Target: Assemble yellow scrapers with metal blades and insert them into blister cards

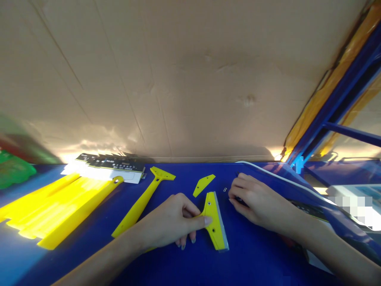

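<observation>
My left hand (181,220) is closed on a yellow scraper (216,230), thumb on top near the head. A thin metal blade (222,222) runs along the right edge of that head, which shows two holes, the upper one with something small and pale in it. Just above lies a loose yellow cover plate (204,185) with two holes. My right hand (250,198) rests on the blue tabletop with fingers curled; what they hold, if anything, is hidden. Beside its fingertips lie two tiny ring-shaped metal pieces (225,190). Left of my left hand lies another yellow scraper handle (143,202).
Several yellow scrapers (71,206) lie side by side at the left, with printed black-and-white cards (110,167) behind them. A white cable (276,176) crosses the back right near a blue metal frame (336,99). A green bag (14,169) sits far left. Cardboard (193,99) stands behind.
</observation>
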### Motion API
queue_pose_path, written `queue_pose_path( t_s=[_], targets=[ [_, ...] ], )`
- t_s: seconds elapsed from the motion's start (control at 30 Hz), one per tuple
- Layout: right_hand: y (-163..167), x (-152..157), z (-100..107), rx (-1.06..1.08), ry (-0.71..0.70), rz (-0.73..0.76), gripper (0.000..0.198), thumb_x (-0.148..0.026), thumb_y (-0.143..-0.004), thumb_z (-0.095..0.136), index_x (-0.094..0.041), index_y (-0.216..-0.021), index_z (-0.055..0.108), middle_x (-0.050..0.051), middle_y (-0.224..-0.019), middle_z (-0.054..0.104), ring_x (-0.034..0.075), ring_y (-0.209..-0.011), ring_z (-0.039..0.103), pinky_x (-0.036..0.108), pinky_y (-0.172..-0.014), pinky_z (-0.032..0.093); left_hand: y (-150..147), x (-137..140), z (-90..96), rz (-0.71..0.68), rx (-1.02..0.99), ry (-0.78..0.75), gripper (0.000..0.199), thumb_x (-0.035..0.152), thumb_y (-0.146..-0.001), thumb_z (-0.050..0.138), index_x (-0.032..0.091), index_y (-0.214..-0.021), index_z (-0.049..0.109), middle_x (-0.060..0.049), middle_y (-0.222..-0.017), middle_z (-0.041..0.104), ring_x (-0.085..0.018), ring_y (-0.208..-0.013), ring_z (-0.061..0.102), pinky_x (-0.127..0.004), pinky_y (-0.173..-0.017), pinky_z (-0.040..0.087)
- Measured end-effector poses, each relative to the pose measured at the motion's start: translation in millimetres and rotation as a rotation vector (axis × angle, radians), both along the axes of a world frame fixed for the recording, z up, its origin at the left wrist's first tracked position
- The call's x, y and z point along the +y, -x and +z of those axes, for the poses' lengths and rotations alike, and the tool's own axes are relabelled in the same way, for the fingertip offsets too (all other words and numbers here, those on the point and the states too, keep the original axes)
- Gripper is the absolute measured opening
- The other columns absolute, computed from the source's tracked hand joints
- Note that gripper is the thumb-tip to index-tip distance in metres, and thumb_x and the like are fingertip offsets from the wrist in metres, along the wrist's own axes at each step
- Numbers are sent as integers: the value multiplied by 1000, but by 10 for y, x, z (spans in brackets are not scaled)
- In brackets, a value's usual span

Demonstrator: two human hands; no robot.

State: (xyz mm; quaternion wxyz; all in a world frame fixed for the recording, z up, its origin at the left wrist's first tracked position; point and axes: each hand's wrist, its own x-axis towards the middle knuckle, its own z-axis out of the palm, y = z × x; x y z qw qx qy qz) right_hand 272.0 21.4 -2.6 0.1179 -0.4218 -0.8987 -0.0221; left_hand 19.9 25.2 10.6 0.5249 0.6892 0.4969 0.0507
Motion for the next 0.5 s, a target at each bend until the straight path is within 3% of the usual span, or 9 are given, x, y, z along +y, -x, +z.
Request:
queue_pose_path(
  t_s=[0.23,0.5],
  targets=[
    [107,-202,94,237,-57,190,20,-18,-101,54,-17,-91,71,7,-91,68,23,-87,58,40,-84,48,-2,62,-63,59,-67,45,51,62,-81,67,15,-63,65,-2,-59,64,-12,-48,58,-23,-49,48],
    [286,-311,65,101,-181,304,21,-12,-102,52,-16,-92,71,7,-87,68,22,-81,53,37,-74,44,30,39,-69,67,-91,46,50,60,-82,67,15,-61,65,-1,-55,62,-12,-46,58,-22,-48,48]
  ],
)
